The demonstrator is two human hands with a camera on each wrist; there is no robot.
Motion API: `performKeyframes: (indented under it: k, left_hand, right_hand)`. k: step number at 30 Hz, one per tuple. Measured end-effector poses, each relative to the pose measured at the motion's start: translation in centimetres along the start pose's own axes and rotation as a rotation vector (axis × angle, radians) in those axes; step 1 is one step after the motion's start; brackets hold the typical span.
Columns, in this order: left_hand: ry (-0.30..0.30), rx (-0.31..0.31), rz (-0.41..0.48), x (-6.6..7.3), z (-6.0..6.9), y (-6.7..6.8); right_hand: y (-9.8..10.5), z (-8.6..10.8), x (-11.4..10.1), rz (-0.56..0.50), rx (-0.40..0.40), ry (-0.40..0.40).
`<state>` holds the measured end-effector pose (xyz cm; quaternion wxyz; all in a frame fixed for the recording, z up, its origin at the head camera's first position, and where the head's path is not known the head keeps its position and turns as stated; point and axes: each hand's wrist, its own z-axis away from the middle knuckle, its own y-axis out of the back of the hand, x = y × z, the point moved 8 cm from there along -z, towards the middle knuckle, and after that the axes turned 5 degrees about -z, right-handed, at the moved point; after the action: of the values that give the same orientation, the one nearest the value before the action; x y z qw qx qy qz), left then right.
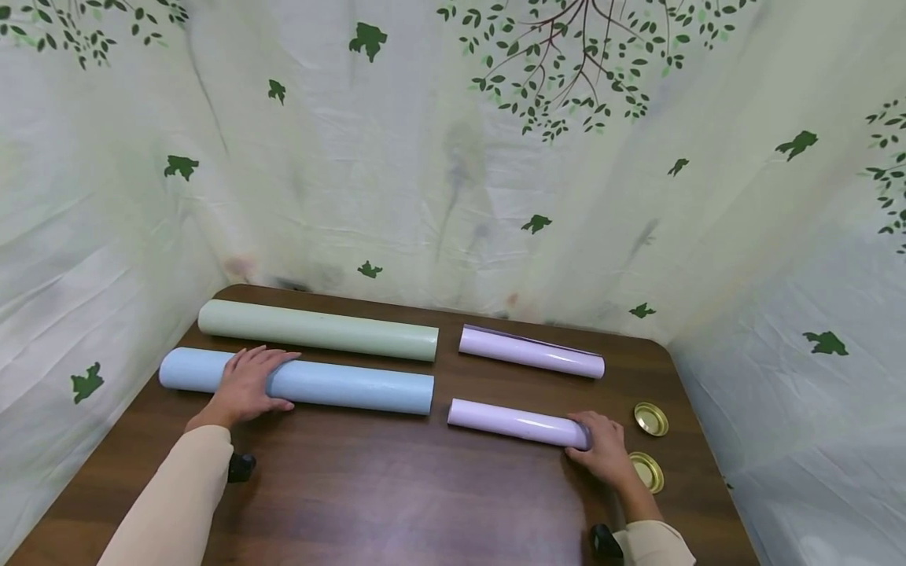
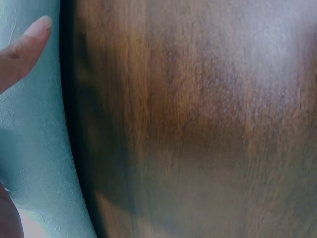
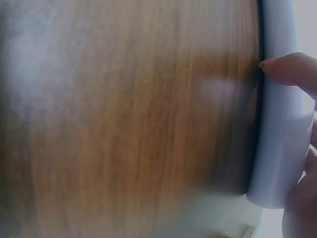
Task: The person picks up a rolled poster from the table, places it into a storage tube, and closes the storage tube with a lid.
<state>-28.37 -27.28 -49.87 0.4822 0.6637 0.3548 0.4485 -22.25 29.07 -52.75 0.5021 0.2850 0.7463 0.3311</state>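
Left hand (image 1: 249, 384) lies over the blue roll (image 1: 347, 385), to the left of its middle; the fingers are apart and stretched across its top, and the thumb (image 2: 25, 48) rests along the near side of it. This blue roll lies flat on the brown table (image 1: 396, 487), its long axis running from left to right, with the right end pointing a little toward the person.

Right hand (image 1: 602, 446) is clamped on the right end of the near lavender roll (image 1: 508, 420), with the thumb at the near side and the fingers at the far side. This roll is located to the right of the blue roll, just beside its right end and slightly nearer to the person; its axis points almost the same way, tilted a little more.

Behind the blue roll, and almost parallel to it, lies the green roll (image 1: 318, 328). The far lavender roll (image 1: 531, 351) is to the right of and behind the blue roll, also pointing left to right. Two gold dishes (image 1: 651, 420) are well apart from the blue roll, on its right.
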Motion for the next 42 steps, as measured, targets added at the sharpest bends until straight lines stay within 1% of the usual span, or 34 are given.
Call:
performKeyframes:
  k: [6,13,19,24,28,33,38,42]
  left_hand:
    - [0.005,-0.005,-0.005,0.2,0.0,0.0]
    - [0.016,0.005,-0.007,0.3,-0.2,0.2]
    - [0.033,-0.043,0.001,0.2,-0.2,-0.1]
    - [0.036,-0.066,-0.015,0.2,-0.2,-0.2]
    - [0.038,-0.071,-0.002,0.3,-0.4,-0.3]
    - [0.027,-0.077,0.012,0.6,-0.7,-0.5]
    - [0.037,-0.091,0.004,0.7,-0.6,-0.3]
    - [0.031,-0.097,0.003,0.8,-0.7,-0.2]
  right_hand:
    - [-0.1,-0.1,0.1,0.008,-0.023,-0.027]
    - [-0.1,-0.2,0.2,0.024,-0.030,-0.051]
    - [0.0,-0.2,0.1,0.025,-0.026,-0.063]
    - [-0.3,-0.3,0.3,0.017,-0.051,-0.081]
    - [-0.2,-0.4,0.3,0.039,-0.058,-0.052]
    - [0.5,-0.2,0.0,0.067,-0.026,0.016]
    - [0.8,-0.1,-0.2,0.056,-0.024,0.022]
    - [1.1,-0.1,-0.2,0.076,-0.019,0.027]
